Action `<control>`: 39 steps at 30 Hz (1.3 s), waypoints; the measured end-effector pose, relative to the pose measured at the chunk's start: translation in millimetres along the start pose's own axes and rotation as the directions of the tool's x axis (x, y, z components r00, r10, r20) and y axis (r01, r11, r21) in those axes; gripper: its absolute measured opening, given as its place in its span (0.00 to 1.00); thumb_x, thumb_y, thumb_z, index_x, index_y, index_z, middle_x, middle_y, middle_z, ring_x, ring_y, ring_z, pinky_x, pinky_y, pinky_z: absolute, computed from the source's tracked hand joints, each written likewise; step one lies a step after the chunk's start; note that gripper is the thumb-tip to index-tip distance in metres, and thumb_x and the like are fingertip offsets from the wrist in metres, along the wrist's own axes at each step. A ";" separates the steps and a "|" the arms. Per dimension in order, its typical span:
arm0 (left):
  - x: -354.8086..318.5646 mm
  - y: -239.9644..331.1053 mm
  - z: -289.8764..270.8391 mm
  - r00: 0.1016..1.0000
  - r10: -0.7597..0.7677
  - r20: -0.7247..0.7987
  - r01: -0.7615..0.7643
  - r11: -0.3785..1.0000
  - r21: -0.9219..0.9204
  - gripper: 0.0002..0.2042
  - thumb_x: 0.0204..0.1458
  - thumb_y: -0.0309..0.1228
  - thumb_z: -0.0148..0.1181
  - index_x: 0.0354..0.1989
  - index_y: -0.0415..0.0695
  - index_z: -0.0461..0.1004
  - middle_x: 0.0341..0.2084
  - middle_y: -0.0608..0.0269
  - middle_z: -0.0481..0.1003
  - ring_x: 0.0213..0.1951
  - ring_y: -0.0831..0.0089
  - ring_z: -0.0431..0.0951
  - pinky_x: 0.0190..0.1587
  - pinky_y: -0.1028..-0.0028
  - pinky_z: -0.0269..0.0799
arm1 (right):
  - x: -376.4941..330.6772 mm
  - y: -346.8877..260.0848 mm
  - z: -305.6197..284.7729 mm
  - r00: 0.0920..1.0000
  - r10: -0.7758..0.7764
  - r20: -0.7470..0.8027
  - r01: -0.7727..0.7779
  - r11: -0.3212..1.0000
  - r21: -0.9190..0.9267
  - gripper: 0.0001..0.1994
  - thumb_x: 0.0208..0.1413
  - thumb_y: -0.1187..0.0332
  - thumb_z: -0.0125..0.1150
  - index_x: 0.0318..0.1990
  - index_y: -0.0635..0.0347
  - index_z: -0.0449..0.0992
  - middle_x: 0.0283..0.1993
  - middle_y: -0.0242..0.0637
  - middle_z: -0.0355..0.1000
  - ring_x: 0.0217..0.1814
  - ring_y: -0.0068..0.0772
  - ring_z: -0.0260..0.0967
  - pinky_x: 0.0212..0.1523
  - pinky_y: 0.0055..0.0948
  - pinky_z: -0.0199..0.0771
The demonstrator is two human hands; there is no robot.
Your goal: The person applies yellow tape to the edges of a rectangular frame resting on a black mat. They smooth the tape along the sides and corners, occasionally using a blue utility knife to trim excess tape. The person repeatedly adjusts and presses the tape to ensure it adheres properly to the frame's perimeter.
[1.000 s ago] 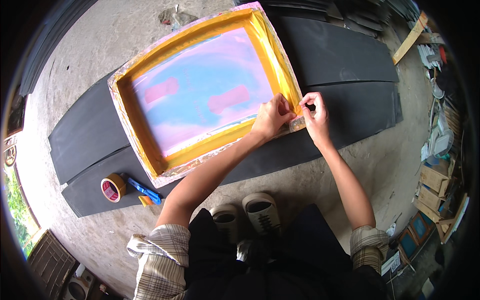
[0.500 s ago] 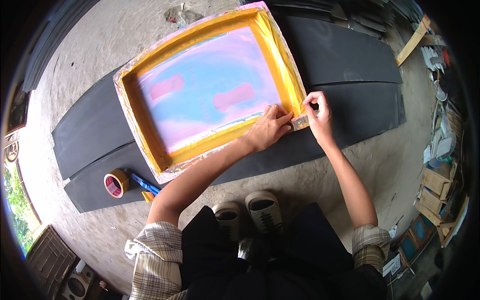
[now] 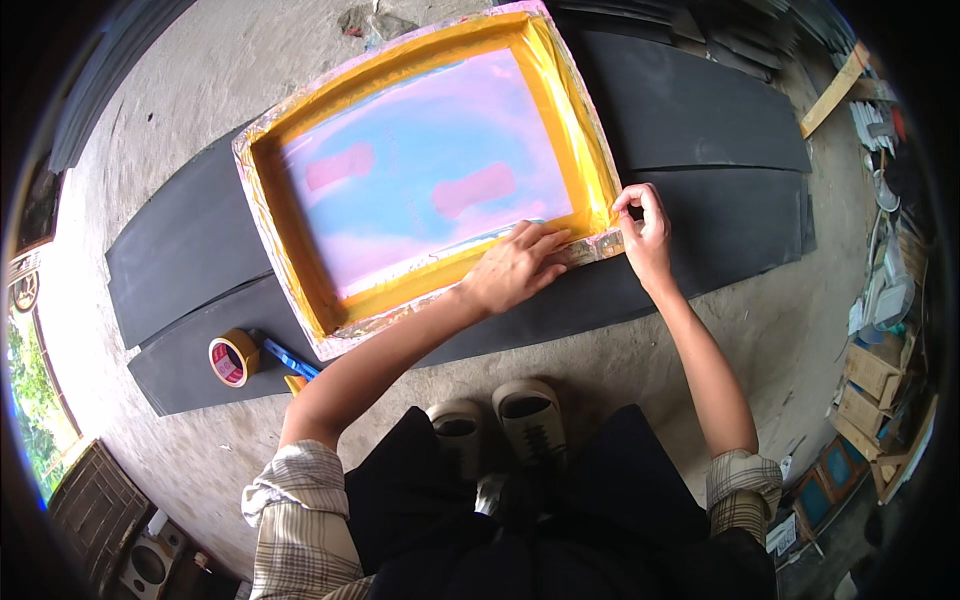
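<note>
A screen-printing frame (image 3: 290, 300) lies tilted on dark sheets, its inner sides lined with shiny yellow tape (image 3: 590, 130). Its mesh (image 3: 400, 150) is pink and blue with two darker pink shapes. My left hand (image 3: 512, 270) rests on the near side of the frame toward the right corner, fingers stretched along the tape and holding nothing. At that near right corner, my right hand (image 3: 647, 235) is closed in a pinch, thumb and forefinger at the tape's edge. The exact bit between those fingertips is hard to see.
A roll of yellow tape (image 3: 233, 358) stands beside a blue utility knife (image 3: 290, 358) at the left. Large black sheets (image 3: 700, 215) lie under the frame on the concrete floor (image 3: 200, 450). My shoes (image 3: 527, 410) are just below; cardboard boxes (image 3: 868, 385) sit far right.
My left hand has slid left along the frame's near side, away from the corner, its fingers straighter. The right hand keeps its pinch at the corner. The whole view has shifted slightly.
</note>
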State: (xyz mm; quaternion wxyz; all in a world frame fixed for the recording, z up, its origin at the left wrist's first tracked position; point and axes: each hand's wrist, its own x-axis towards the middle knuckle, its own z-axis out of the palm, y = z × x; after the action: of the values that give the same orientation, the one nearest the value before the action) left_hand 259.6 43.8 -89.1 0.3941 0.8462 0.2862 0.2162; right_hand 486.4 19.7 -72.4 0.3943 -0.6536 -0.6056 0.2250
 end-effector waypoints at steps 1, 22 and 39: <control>4.8 0.5 4.3 1.000 0.021 0.007 -0.021 1.000 0.013 0.21 0.52 0.34 0.60 0.55 0.43 0.69 0.44 0.54 0.71 0.48 0.56 0.70 0.50 0.62 0.72 | 1.0 -0.9 -0.7 1.000 -0.017 0.006 0.017 1.000 -0.018 0.09 0.46 0.86 0.50 0.34 0.63 0.66 0.33 0.35 0.65 0.36 0.33 0.66 0.42 0.29 0.67; 12.0 -6.4 6.6 0.999 0.000 -0.035 0.000 1.000 0.005 0.12 0.52 0.35 0.61 0.42 0.44 0.76 0.36 0.57 0.73 0.40 0.57 0.75 0.44 0.63 0.74 | 0.6 2.9 -1.7 0.999 0.001 0.042 0.000 1.000 -0.022 0.09 0.49 0.86 0.50 0.35 0.61 0.67 0.36 0.30 0.63 0.38 0.22 0.63 0.30 0.18 0.66; -36.6 -13.7 -25.8 0.996 -0.077 0.040 0.071 0.987 0.141 0.15 0.53 0.38 0.60 0.45 0.44 0.74 0.42 0.56 0.73 0.46 0.59 0.73 0.48 0.62 0.74 | 0.8 -1.4 -1.0 0.999 0.020 0.040 -0.019 1.000 -0.013 0.11 0.43 0.88 0.47 0.33 0.64 0.67 0.33 0.37 0.64 0.34 0.31 0.66 0.38 0.27 0.69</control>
State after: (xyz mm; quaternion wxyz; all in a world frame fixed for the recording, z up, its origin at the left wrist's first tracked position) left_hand 212.9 41.0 -89.7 0.3481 0.8652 0.3229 0.1613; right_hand 486.4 20.2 -70.5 0.3757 -0.6571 -0.6085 0.2383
